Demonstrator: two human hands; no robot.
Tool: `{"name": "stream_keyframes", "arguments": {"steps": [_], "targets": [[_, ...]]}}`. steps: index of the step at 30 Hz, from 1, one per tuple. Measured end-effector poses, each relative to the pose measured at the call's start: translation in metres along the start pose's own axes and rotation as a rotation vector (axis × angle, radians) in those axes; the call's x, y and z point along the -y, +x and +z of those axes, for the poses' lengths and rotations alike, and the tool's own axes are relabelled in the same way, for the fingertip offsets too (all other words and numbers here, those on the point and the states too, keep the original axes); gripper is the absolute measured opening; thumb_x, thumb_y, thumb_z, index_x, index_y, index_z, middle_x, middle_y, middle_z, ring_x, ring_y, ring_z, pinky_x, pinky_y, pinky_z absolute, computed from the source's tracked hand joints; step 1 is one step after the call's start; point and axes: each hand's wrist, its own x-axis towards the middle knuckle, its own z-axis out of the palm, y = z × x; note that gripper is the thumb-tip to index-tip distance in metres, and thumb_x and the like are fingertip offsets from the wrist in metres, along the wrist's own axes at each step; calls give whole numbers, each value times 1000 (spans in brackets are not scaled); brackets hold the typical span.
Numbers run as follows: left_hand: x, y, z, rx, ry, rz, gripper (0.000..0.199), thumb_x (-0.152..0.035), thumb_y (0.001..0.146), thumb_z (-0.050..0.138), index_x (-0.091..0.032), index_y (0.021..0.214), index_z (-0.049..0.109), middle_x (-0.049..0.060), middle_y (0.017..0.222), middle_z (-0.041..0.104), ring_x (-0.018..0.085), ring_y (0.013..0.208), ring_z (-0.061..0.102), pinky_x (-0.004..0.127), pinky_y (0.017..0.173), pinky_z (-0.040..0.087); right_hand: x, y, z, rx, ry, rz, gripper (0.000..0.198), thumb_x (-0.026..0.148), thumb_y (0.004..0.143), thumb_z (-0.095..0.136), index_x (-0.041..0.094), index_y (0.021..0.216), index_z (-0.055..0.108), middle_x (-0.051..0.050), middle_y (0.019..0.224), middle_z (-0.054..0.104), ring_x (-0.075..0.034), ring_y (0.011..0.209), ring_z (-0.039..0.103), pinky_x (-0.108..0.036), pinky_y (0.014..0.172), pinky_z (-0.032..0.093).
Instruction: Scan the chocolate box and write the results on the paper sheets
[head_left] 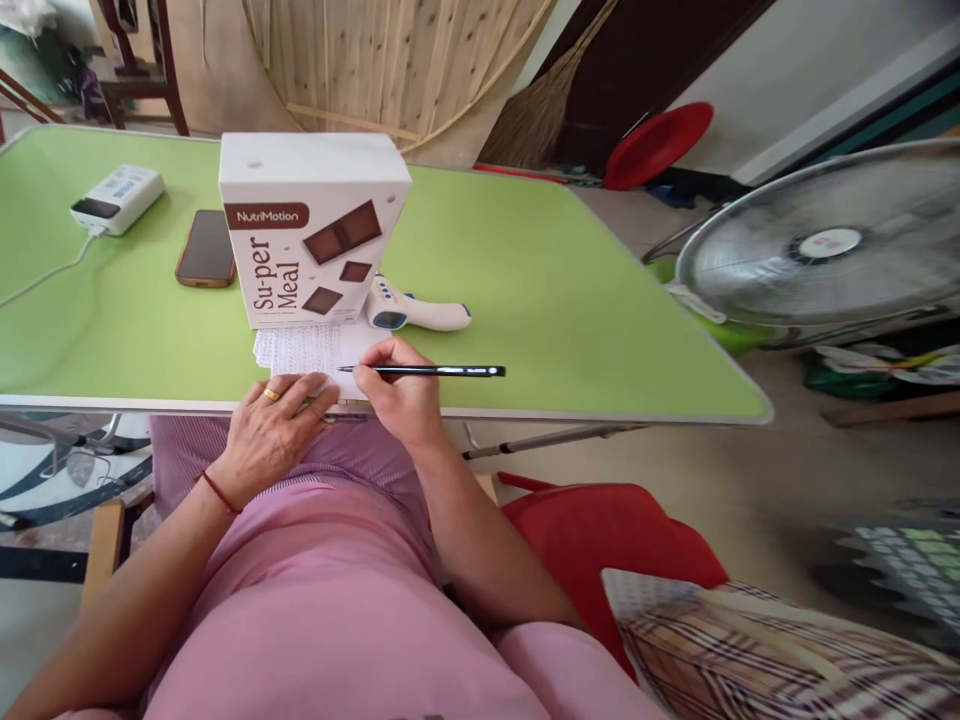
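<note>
A black pen (457,371) is pinched in my right hand (405,392), its tip over a sheet of paper (307,350) covered in small handwriting. My left hand (277,425) lies flat on the lower edge of the paper, fingers stretched out, a ring on one finger. Behind the paper a white box (330,290) printed "NutriMotion Su-per Meal" stands upright and hides the far end of the sheets. Just right of the box lies a white and blue infrared thermometer (427,315), close to my right hand.
A phone (206,248) and a white power bank (118,199) with a cable lie left on the green table (540,290). A large fan (825,240) stands beyond the right edge. A red stool (615,530) is at my right, near a plaid bag (750,640).
</note>
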Motion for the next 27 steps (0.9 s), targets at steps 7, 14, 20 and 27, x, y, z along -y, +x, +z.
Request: {"name": "stream_keyframes", "arguments": {"steps": [7,14,20,27], "targets": [[0,3,-2,-17,2,11,29,-29,95,56,-21,122,63,4,121,68,21,100,58,35,75,43,0,-7,-1,-12,-111,-153,9,21,76,60,22,68,55,6,57,58,-10,51,53,-23,53,44],[0,3,-2,-4,9,9,29,-28,96,54,-22,123,62,5,121,68,21,99,58,36,75,41,-3,-7,1,8,-160,-155,10,24,78,59,23,69,56,5,58,59,-11,53,53,-24,54,44],[0,3,-3,-1,7,1,28,-30,96,54,-22,122,63,5,121,68,22,99,58,36,75,42,-4,-6,1,31,-184,-148,10,24,78,58,22,69,55,5,58,58,-11,53,52,-24,55,44],[-1,3,-4,5,3,-2,28,-28,96,54,-21,122,63,5,121,68,22,99,58,36,75,42,-3,-6,1,54,-178,-138,9,23,78,58,23,70,55,5,59,57,-11,54,52,-24,56,44]]}}
